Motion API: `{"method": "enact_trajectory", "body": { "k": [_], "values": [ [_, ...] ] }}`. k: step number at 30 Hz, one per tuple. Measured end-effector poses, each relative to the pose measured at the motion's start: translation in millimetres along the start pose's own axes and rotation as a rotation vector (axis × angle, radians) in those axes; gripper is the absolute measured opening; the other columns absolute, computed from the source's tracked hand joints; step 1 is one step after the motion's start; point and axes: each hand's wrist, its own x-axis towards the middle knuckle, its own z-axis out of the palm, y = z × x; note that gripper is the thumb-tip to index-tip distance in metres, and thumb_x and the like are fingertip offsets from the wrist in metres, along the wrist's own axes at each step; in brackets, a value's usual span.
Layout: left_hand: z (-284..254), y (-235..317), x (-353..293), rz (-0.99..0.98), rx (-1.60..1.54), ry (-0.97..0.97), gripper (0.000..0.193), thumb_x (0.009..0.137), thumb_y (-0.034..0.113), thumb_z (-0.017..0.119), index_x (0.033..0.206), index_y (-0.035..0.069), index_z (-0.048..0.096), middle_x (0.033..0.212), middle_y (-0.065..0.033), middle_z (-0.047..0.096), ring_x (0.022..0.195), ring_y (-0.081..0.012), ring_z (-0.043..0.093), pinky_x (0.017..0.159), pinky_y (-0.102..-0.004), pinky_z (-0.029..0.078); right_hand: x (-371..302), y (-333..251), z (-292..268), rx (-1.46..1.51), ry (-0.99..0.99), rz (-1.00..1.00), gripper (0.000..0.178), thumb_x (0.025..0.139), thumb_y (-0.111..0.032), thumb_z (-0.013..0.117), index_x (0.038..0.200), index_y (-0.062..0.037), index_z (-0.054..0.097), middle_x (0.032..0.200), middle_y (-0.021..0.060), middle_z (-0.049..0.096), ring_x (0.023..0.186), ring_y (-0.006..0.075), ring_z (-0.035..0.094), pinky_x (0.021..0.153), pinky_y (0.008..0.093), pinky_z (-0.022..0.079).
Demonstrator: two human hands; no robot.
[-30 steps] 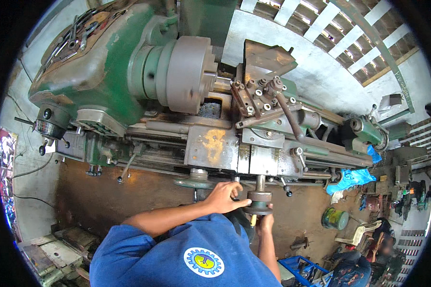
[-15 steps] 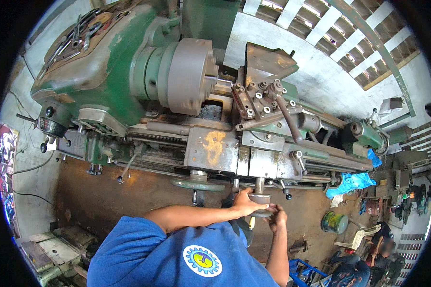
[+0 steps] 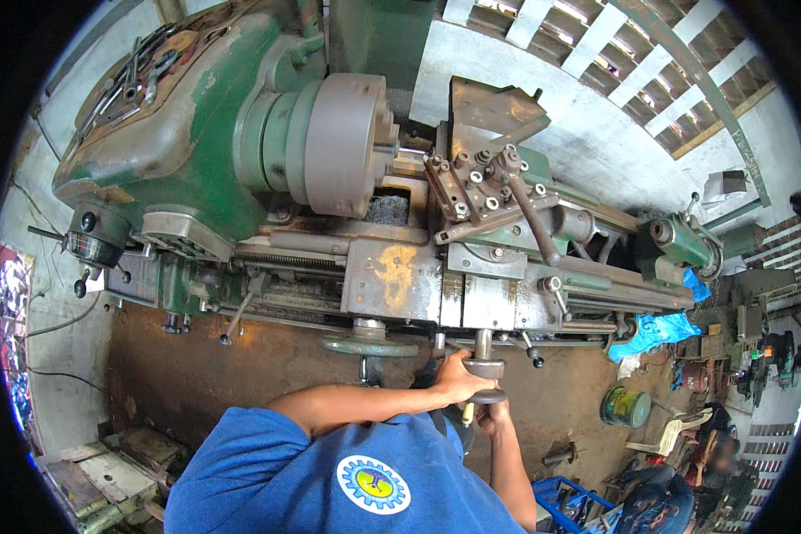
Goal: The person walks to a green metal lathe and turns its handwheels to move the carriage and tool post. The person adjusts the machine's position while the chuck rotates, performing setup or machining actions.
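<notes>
A large green and grey metal lathe fills the upper half of the view. At its front, my left hand (image 3: 457, 381) is closed round the hub of the small cross-slide handwheel (image 3: 488, 394), thumb stretched across it. Just below the wheel's rim is my right hand (image 3: 492, 415), touching or nearly touching it; its fingers are largely hidden. A pale crank handle (image 3: 468, 413) sticks out of the wheel between my hands. Beyond them stands the tool post (image 3: 487, 182) with its long lever, close to the thick grey chuck (image 3: 343, 142), where a metal rod shows.
A green carriage handwheel (image 3: 368, 347) sits left of my hands. Several wrenches (image 3: 132, 82) lie on the headstock. The tailstock (image 3: 683, 247) stands at the right end. On the floor are a green bucket (image 3: 626, 407) and a blue crate (image 3: 561, 500); a person (image 3: 663, 503) is at lower right.
My right hand has moved left and slightly down, from the right side of the small handwheel to beneath its rim. My left hand keeps its place on the hub.
</notes>
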Motion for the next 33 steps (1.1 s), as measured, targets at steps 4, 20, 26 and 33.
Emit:
{"method": "enact_trajectory", "body": {
  "k": [4, 20, 26, 33],
  "values": [
    [1.7, -4.0, 2.5, 0.019, -0.013, 0.023, 0.082, 0.057, 0.034, 0.096, 0.121, -0.005, 0.061, 0.104, -0.0172, 0.073, 0.097, -0.0247, 0.070, 0.089, -0.0369, 0.056, -17.9, 30.4, 22.1, -0.112, -0.155, 0.003, 0.064, 0.103, -0.062, 0.037, 0.114, -0.0041, 0.063, 0.085, 0.0104, 0.072, 0.068, 0.0204, 0.072, 0.055, 0.0321, 0.060],
    [-11.5, -29.4, 15.0, -0.070, -0.500, -0.401, 0.074, 0.074, 0.008, 0.088, 0.138, 0.008, 0.050, 0.121, -0.0080, 0.065, 0.112, -0.0199, 0.061, 0.099, -0.0365, 0.050, -46.0, 49.5, 48.0, -0.061, -0.055, 0.005, 0.036, 0.102, -0.035, 0.047, 0.096, -0.0062, 0.069, 0.082, 0.0041, 0.066, 0.069, 0.0154, 0.060, 0.063, 0.0305, 0.047],
    [-4.1, -26.3, 7.4, -0.143, -0.554, -0.372, 0.065, 0.076, 0.013, 0.087, 0.132, 0.004, 0.056, 0.117, -0.0087, 0.068, 0.106, -0.0196, 0.064, 0.093, -0.0355, 0.052, -61.8, 40.9, 48.7, -0.331, -0.077, -0.172, 0.036, 0.096, -0.032, 0.055, 0.111, 0.0000, 0.064, 0.103, 0.0107, 0.064, 0.091, 0.0202, 0.061, 0.081, 0.0343, 0.050],
    [0.2, -6.8, -5.5, -0.200, -0.362, -0.214, 0.071, 0.074, 0.022, 0.091, 0.131, -0.002, 0.054, 0.120, -0.0133, 0.067, 0.109, -0.0211, 0.065, 0.096, -0.0355, 0.052, -87.2, 36.4, 53.9, -0.004, -0.153, -0.292, 0.075, 0.084, -0.026, 0.073, 0.144, 0.0006, 0.037, 0.120, 0.0159, 0.056, 0.107, 0.0249, 0.058, 0.093, 0.0382, 0.047]
  ]
}}
